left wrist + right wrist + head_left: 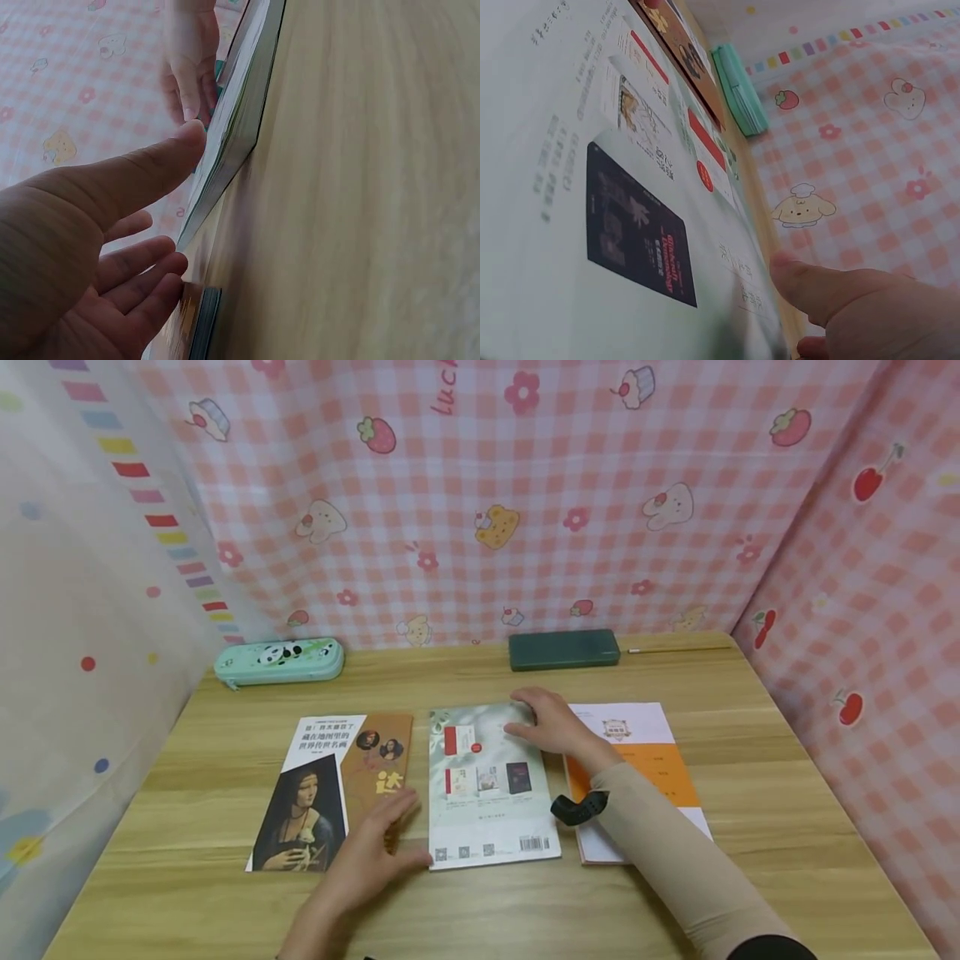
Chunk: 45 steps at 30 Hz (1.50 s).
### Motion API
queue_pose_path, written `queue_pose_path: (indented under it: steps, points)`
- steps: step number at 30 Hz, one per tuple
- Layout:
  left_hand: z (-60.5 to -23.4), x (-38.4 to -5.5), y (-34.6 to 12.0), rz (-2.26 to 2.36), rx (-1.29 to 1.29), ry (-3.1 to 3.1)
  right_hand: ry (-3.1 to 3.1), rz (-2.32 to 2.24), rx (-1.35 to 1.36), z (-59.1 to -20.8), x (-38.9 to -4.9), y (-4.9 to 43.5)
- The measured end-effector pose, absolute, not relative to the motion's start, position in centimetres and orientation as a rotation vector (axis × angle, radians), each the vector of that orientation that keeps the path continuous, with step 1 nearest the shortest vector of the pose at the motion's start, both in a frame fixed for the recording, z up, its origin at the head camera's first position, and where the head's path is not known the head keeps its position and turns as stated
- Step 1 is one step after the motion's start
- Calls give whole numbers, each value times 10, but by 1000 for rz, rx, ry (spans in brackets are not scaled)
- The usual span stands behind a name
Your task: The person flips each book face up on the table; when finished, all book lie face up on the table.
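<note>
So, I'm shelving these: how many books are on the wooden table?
3: brown-and-white portrait book at left, pale green book in the middle, orange-and-white book at right, partly behind a beige sleeve. Any underneath would be hidden.

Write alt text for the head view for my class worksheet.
A person's left hand and right hand are at the lower left and upper right corners of the middle book, one of three in a row on a table. The left book shows a portrait; the right book has an orange band. Behind lie a mint case and a dark green case.
</note>
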<state>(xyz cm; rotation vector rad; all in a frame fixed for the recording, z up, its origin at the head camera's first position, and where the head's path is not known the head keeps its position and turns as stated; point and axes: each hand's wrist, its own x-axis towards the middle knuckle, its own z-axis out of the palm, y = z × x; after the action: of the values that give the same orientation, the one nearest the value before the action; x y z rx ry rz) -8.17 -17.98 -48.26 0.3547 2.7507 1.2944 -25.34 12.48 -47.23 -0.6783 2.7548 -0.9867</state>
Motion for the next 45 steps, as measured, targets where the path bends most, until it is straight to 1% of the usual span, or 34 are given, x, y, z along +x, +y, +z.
queue_pose_path:
  steps: [10, 18, 26, 45]
  points:
    - [-481, -82, -170, 1334, 367, 2662, 2739, -909, -698, -471, -254, 125]
    - [-484, -80, -157, 1206, 444, 2740, 2742, -835, -645, -471, -253, 126]
    - [-487, -81, -148, 1132, 386, 2777, 2701, -882, -614, -471, -255, 130]
    - [-484, -79, -145, 1079, 351, 2781, 2699, -831, -746, -474, -260, 137]
